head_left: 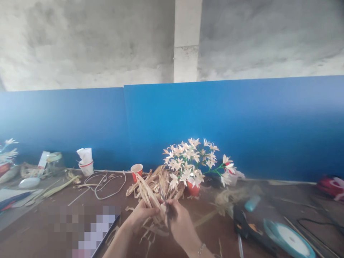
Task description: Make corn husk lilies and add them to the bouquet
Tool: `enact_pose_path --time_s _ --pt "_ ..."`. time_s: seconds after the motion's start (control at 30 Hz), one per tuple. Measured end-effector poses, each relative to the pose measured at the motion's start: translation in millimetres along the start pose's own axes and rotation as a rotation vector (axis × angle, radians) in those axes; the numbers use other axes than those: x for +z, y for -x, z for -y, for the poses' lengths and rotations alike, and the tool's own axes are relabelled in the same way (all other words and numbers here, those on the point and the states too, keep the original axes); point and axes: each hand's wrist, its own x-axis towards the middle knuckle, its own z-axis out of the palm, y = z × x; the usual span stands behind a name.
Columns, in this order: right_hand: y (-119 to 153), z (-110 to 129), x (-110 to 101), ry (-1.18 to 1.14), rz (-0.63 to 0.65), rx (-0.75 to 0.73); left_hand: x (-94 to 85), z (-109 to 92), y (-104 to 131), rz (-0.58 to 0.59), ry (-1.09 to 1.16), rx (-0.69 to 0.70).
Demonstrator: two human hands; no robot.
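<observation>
Pale dried husk strips [147,191] fan upward from my left hand [143,214], whose fingers are closed round their lower ends. Close beside it, my right hand [178,216] is closed on a dark, thin tool that looks like scissors [167,211], its blades pointing up against the strips. The two hands almost meet at the strips. Behind them lies a heap of dried husks [154,176]. A bunch of white flowers [188,157] on green stems stands in a red cup [193,189] just beyond my right hand.
An orange paper cup [137,172] stands behind the husks. Left are a white cable [110,195], a cup with tissue [86,167] and a partly pixelated flat device [104,233]. Right are a black glue gun [248,229] and a ribbon roll [291,239]. A blue partition [255,125] rises behind.
</observation>
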Motion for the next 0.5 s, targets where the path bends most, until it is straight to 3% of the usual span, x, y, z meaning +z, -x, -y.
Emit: enact_pose_path --time_s 0.3,0.5 --pt "-3.0 2.8 3.8 0.124 -0.098 -0.031 14.9 -6.8 2.7 -0.108 0.060 0.009" --pt "-7.7 0.3 5.4 0.216 -0.127 -0.045 9.0 -1.5 -9.9 -0.317 -0.177 0.141"
